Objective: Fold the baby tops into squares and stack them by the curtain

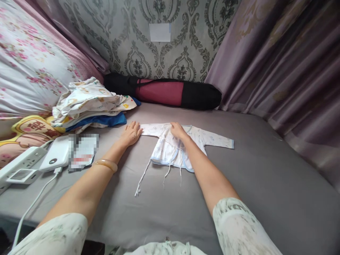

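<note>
A small white baby shirt (164,145) with pale blue trim and a faint print lies spread on the grey bed sheet (255,184). Its sleeves stretch out to both sides, and thin white ties hang from its lower edge. My left hand (131,134) rests flat with its fingers out, at the cuff of the left-side sleeve. At the neckline, my right hand (177,130) has its fingers drawn together on the cloth near the shoulder. My right forearm covers part of the shirt's front.
Folded clothes (87,102) are piled at the left, by a yellow cushion (37,131). Nearer are a power strip (26,159), a white power bank (55,156) with a cable, and a blurred flat item (84,150). A black and red long bag (159,92) lies along the wall.
</note>
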Tool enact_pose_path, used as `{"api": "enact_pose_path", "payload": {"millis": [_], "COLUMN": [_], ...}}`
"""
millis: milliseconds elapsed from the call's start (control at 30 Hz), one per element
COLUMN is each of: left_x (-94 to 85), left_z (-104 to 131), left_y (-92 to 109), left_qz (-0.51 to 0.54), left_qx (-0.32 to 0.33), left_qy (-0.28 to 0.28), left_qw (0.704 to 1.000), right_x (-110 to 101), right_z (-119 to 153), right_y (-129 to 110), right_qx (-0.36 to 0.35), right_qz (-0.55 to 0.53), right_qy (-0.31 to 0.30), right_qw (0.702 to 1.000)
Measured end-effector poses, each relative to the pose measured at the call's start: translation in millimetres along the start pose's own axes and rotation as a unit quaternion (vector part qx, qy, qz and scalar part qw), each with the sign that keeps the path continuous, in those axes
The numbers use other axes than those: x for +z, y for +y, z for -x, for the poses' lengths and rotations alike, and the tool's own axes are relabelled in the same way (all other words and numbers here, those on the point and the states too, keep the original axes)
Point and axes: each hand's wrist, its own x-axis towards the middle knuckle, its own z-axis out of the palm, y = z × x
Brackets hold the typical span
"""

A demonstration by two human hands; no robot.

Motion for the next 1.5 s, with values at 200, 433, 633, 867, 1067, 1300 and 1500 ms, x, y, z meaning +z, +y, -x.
{"api": "enact_pose_path", "payload": {"millis": [200,433,633,867,1067,1300,1500], "left_x": [-31.6,-52.1,-24.0,-25.9,-16.9,-13.1,-21.8], "left_z": [15,59,77,77,78,89,96], "left_y": [47,140,155,151,149,149,166], "left_qz": [0.020,0.210,0.177,0.210,0.229,0.172,0.175], "left_qx": [0.039,0.207,0.162,0.079,0.046,0.110,0.140], "left_qy": [0.092,-0.099,-0.118,-0.103,-0.039,-0.028,-0.011], "left_qw": [0.995,0.950,0.964,0.969,0.971,0.979,0.975], "right_x": [-46,-50,-50,-58,-57,-58,-78], "right_z": [35,94,121,133,136,120,119], "right_y": [28,24,14,0,-8,26,29], "right_qx": [0.084,0.088,0.066,0.079,0.068,0.130,0.146], "right_qz": [-0.181,-0.161,-0.025,0.044,0.104,-0.144,-0.355], "right_qy": [0.052,-0.128,-0.169,-0.199,-0.162,-0.199,-0.161], "right_qw": [0.979,0.975,0.983,0.976,0.979,0.961,0.909]}}
